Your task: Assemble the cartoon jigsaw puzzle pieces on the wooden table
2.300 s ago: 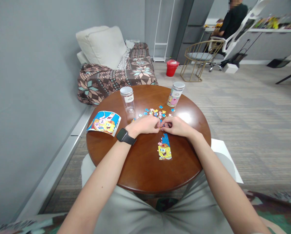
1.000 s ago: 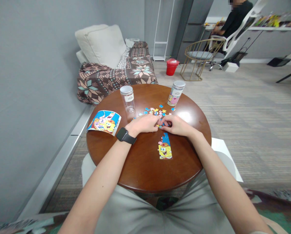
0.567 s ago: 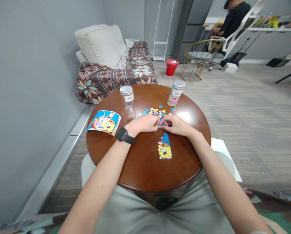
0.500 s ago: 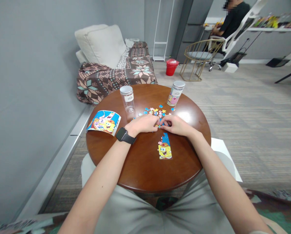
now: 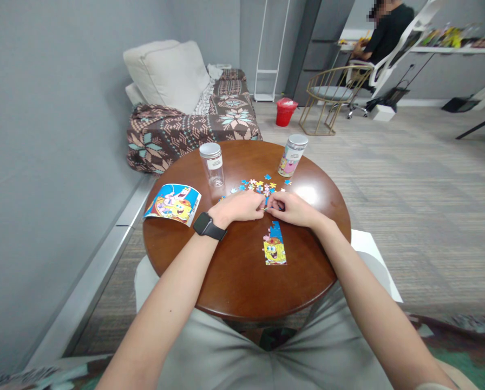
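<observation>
My left hand is closed, its fingertips meeting those of my right hand over the near side of the loose jigsaw pieces. Both hands pinch at a small jigsaw piece, mostly covered by the fingers. Just below them lies a joined section of the jigsaw, showing a yellow cartoon face and a strip of blue. To the left, a curled picture sheet carries the same yellow character with a pink one.
Behind the pieces stand a clear jar with a silver lid and a printed canister. The round brown table is close to my lap. Farther off are a covered sofa, a red bin and a seated person.
My fingertips have closed in slightly around the jigsaw piece, so less of it shows. The joined section and the jars stay where they were.
</observation>
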Motion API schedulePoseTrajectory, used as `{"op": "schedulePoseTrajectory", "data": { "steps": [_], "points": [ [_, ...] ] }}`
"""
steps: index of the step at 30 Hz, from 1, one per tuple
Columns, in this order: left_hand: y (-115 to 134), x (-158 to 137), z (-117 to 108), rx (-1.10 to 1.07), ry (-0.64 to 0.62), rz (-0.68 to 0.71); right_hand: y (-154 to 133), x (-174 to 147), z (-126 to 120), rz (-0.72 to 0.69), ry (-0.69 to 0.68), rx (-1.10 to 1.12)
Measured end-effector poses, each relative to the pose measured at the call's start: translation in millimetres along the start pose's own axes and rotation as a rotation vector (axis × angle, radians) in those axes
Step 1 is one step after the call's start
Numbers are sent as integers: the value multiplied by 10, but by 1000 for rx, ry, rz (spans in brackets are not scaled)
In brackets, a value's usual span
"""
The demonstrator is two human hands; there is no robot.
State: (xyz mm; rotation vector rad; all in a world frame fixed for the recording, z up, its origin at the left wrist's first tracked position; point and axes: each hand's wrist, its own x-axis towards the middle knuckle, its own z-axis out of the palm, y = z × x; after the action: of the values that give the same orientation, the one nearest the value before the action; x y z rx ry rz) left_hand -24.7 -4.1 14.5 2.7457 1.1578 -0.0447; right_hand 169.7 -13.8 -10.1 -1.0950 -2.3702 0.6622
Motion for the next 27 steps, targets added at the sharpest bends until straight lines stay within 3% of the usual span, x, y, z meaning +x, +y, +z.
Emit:
{"op": "schedulePoseTrajectory", "data": {
  "steps": [10, 22, 27],
  "points": [
    [-29, -61, -102, 28, 38, -14, -41, -11, -32, -11, 167, 71],
    [-51, -85, -120, 94, 42, -74, -63, -25, -28, 1, 81, 193],
    [-28, -87, -132, 85, 33, -76, -61, -13, -33, 16, 94, 44]
  ]
}}
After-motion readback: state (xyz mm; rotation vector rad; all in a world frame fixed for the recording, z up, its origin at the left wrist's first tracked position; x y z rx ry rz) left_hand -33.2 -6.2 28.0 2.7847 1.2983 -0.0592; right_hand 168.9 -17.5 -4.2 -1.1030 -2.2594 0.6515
